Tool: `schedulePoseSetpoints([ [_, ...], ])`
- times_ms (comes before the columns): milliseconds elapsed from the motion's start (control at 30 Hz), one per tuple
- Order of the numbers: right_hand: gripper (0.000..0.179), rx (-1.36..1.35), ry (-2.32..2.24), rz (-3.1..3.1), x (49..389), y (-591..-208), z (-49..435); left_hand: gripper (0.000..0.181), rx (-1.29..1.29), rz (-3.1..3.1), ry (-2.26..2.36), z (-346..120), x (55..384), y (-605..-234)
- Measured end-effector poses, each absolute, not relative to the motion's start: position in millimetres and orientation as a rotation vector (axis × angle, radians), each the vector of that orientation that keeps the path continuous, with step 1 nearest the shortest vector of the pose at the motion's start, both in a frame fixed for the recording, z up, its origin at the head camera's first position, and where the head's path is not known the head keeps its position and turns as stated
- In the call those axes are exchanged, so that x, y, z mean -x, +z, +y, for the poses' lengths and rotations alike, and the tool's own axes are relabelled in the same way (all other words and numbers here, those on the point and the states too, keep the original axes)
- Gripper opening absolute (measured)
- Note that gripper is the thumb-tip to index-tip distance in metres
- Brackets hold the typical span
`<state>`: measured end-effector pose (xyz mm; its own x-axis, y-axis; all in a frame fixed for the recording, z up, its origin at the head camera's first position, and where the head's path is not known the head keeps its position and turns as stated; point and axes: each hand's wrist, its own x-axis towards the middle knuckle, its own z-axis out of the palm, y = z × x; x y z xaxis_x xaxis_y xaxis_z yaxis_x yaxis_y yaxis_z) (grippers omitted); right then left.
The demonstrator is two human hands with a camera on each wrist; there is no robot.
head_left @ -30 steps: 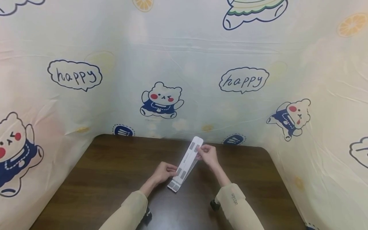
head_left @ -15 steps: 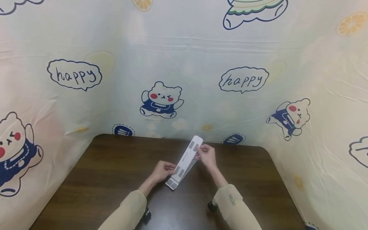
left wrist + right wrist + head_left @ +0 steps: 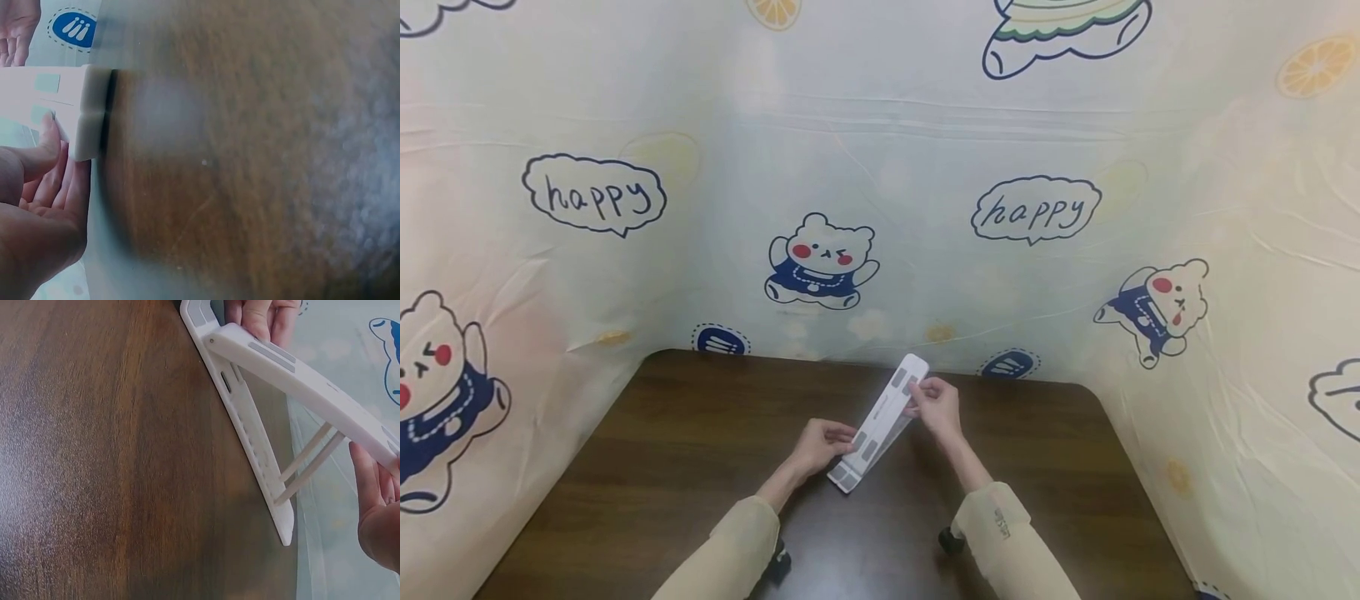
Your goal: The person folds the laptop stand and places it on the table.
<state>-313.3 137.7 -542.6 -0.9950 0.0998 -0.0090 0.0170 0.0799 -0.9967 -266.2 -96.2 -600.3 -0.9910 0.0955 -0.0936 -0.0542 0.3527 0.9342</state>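
Observation:
A white folding laptop stand (image 3: 880, 412) with grey pads is slanted over the middle of the table. The right wrist view shows its upper bar (image 3: 300, 384) raised from the notched lower bar (image 3: 253, 434), with a thin double strut (image 3: 309, 465) between them. Near the hinged end, my left hand (image 3: 817, 446) pinches the stand, thumb on a pad and fingers at its side in the left wrist view. Farther up, my right hand (image 3: 938, 407) holds the upper bar's far part between thumb and fingers. Part of the right fingers is hidden behind the bar.
The dark wooden table (image 3: 700, 483) has a patterned cloth (image 3: 925, 275) hanging behind it and along both sides. The stand's far end reaches close to the table's back edge. Black wrist devices (image 3: 952, 540) sit under the sleeves.
Both hands and the stand have shifted slightly to the left, the hinged end a little more than the far end. The grip of each hand looks the same.

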Motion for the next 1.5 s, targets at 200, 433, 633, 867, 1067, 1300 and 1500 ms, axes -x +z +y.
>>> schedulePoseSetpoints([
  [200,0.015,0.138,2.083,-2.282,311,-539,137,0.022,-0.087,2.470,1.711,-100,268,-602],
  [433,0.014,0.160,2.105,-2.205,306,-541,133,0.021,-0.133,2.485,1.712,-104,273,-603],
  [633,0.015,0.171,2.132,-2.150,302,-541,129,0.021,-0.092,2.503,1.717,-104,271,-601],
  [867,0.020,0.202,2.176,-2.234,301,-532,134,0.019,-0.123,2.602,1.647,-107,265,-597],
  [1067,0.039,0.180,2.178,-2.351,305,-518,150,0.020,-0.233,2.802,1.491,-117,255,-604],
  [1300,0.039,0.146,2.242,-2.300,315,-505,160,0.023,-0.154,2.945,1.318,-129,263,-656],
  [1500,0.038,0.144,2.232,-2.323,320,-501,160,0.027,-0.072,2.918,1.344,-124,252,-656],
])
